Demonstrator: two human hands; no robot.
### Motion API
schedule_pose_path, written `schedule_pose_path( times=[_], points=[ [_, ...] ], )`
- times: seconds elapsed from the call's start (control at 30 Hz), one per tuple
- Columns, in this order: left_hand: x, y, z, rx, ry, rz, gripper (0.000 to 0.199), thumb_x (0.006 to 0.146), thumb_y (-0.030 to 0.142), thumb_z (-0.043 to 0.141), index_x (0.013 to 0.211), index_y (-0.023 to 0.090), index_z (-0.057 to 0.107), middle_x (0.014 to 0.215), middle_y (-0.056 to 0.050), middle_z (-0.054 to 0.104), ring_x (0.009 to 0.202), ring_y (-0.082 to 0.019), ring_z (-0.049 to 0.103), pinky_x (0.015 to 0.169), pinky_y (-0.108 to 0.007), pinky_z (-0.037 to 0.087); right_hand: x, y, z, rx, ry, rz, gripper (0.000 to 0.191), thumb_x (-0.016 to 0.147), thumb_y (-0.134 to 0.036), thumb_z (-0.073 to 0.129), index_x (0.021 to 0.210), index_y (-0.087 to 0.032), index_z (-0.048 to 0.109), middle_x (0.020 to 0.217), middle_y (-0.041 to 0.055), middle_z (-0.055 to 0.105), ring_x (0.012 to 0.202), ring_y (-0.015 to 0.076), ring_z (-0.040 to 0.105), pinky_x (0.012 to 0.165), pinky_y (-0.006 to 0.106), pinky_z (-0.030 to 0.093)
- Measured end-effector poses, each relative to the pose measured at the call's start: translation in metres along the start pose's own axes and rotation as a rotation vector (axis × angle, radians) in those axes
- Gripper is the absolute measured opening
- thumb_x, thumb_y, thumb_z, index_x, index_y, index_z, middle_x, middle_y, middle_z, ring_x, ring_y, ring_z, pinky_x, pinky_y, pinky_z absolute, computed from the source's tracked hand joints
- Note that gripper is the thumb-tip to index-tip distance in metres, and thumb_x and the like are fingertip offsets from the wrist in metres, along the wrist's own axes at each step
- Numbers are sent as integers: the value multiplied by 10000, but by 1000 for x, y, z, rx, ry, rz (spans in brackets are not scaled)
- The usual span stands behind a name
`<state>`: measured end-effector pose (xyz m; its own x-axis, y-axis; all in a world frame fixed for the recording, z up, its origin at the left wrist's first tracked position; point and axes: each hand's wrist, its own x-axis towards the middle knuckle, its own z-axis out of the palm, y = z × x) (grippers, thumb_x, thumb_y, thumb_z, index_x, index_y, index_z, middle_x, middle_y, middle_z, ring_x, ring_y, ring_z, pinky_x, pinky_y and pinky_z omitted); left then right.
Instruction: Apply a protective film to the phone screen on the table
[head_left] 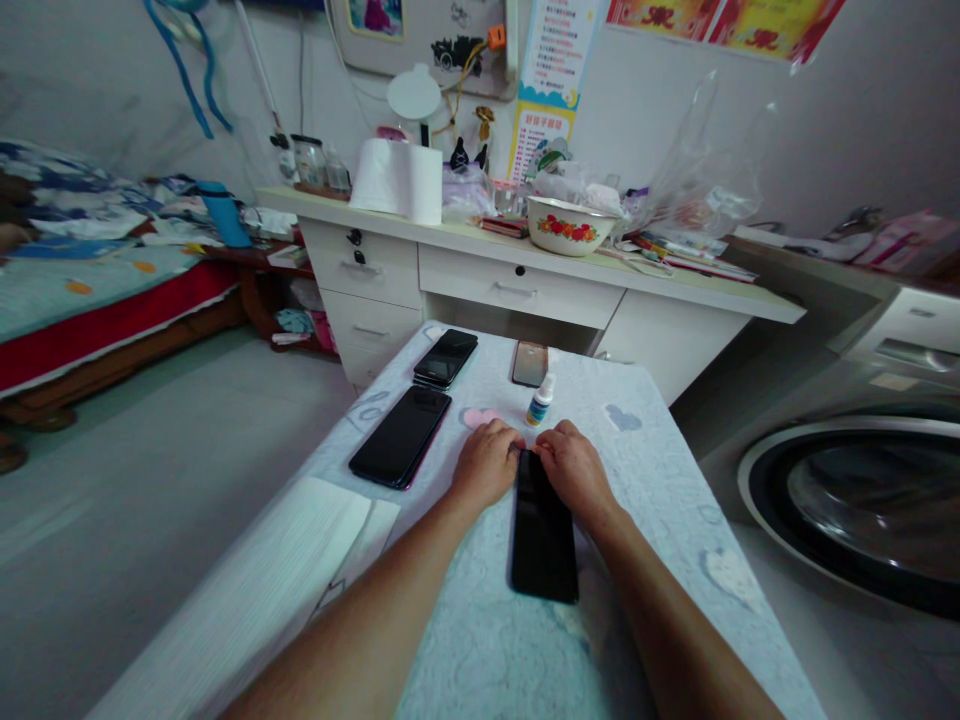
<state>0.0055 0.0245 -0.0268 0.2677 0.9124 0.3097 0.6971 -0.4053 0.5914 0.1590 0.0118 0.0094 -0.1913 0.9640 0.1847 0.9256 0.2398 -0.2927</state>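
Note:
A black phone point(544, 535) lies screen up on the cloth-covered table, its long side pointing away from me. At its far end, my left hand point(489, 462) is closed, with the fingertips at the left corner. My right hand point(574, 465) is closed too and meets that end from the right; whatever the fingertips pinch is too small to make out. Just beyond my hands stands a small white bottle point(541, 400) with a blue and yellow label. Further back lies a phone case point(530, 364). Another dark phone point(401, 437) rests to the left, and behind it is a stack of phones point(446, 358).
White paper sheets point(285, 560) cover the table's left edge. Behind the table, a white desk point(517, 270) holds a floral bowl point(571, 228), a paper roll and plastic bags. A washing machine point(900, 400) stands at the right, a bed point(97, 290) at the left.

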Motion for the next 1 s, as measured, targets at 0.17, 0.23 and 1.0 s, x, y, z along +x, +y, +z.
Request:
schedule_pose_path(
  times=[0.17,0.23,1.0],
  points=[
    [0,1,-1,12,-2,3,186,783,98,536,887,194,657,954,-46,610,966,-185,562,889,-328,449,-5,-1,-2,30,-21,-53,166,900,-198,520,861,-183,681,870,46,559,803,140,563,725,226,392],
    [0,1,0,9,-5,3,193,779,93,531,885,195,657,956,-44,611,961,-182,563,882,-322,450,-9,-3,-3,50,-42,-90,164,900,-190,520,856,-181,678,875,41,554,807,135,561,729,223,394],
    [1,3,1,15,-12,1,205,755,77,513,860,197,643,955,-35,607,963,-180,557,886,-324,444,-36,-7,-11,143,-95,-132,180,918,-216,507,859,-181,674,894,31,549,780,118,566,732,225,415]
  ],
)
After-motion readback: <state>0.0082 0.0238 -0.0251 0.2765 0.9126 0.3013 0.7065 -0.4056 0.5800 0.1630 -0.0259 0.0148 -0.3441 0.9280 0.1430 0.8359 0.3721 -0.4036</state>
